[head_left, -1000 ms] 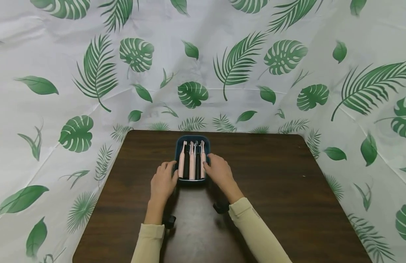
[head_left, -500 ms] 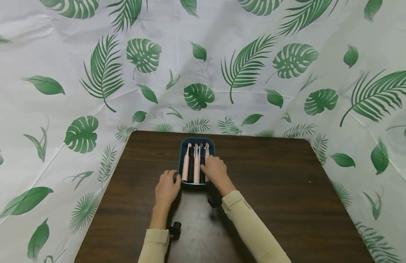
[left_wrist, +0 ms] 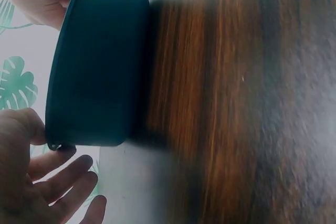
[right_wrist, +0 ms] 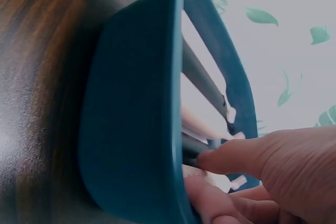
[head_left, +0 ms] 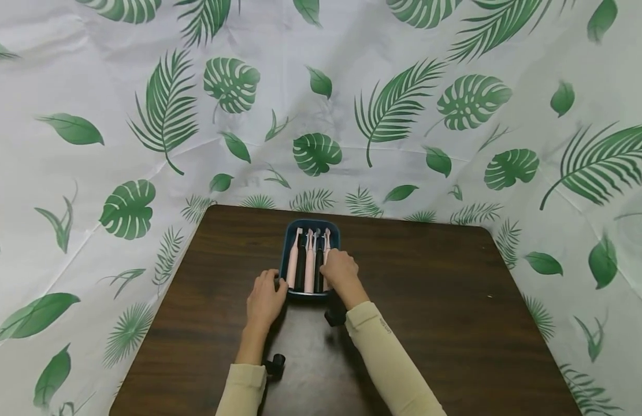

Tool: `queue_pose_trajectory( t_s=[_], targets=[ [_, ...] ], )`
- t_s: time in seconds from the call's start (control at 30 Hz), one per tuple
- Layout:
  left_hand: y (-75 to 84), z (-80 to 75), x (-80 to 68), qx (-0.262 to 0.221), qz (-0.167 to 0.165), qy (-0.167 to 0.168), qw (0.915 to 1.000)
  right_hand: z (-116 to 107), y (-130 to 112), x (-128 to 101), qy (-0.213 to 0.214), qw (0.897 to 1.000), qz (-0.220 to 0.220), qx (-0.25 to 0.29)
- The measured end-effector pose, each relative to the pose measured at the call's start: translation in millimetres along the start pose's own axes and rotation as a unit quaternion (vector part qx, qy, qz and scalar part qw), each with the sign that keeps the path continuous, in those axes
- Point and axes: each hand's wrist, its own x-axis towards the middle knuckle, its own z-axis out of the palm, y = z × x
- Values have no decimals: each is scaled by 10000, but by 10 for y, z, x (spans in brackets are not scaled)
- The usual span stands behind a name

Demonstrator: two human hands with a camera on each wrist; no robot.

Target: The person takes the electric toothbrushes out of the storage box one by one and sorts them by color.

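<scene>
A dark blue plastic box [head_left: 312,222] holds several electric toothbrushes, pink and black, lying side by side with their heads toward the far end. My left hand [head_left: 266,297] pinches the rim at the near left corner; in the left wrist view its thumb is over the edge and the other fingers are spread outside the wall. My right hand [head_left: 344,274] reaches over the right rim. Its thumb and fingers pinch the rightmost pink toothbrush [head_left: 327,245], partly hidden by the hand. Beside that brush lies a black toothbrush [head_left: 319,268], close to my right thumb in the right wrist view.
The box stands near the far edge of a dark wood-grain table [head_left: 419,323]. Behind and around the table hangs a white cloth [head_left: 268,46] with green leaf prints. A black strap-mounted camera [head_left: 275,365] sits at my left wrist, another [head_left: 335,315] at my right.
My right hand has moved from outside the right rim to over the box and onto the rightmost pink toothbrush. My left hand has stayed at the near left corner. The head view has shifted slightly.
</scene>
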Motion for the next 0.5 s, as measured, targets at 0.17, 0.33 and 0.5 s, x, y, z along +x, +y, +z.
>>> queue_pose_trajectory(
  t_s=[0.17,0.33,0.5],
  targets=[
    [27,-1,25,11,47,49,10000,19,-15,-18,-2,9999,126,71],
    [50,-1,22,164,8,71,9998,41,-29,-17,13,9999,20,123],
    [36,16,-19,288,85,187,9994,92,-4,-67,173,9995,-66,247]
  ],
)
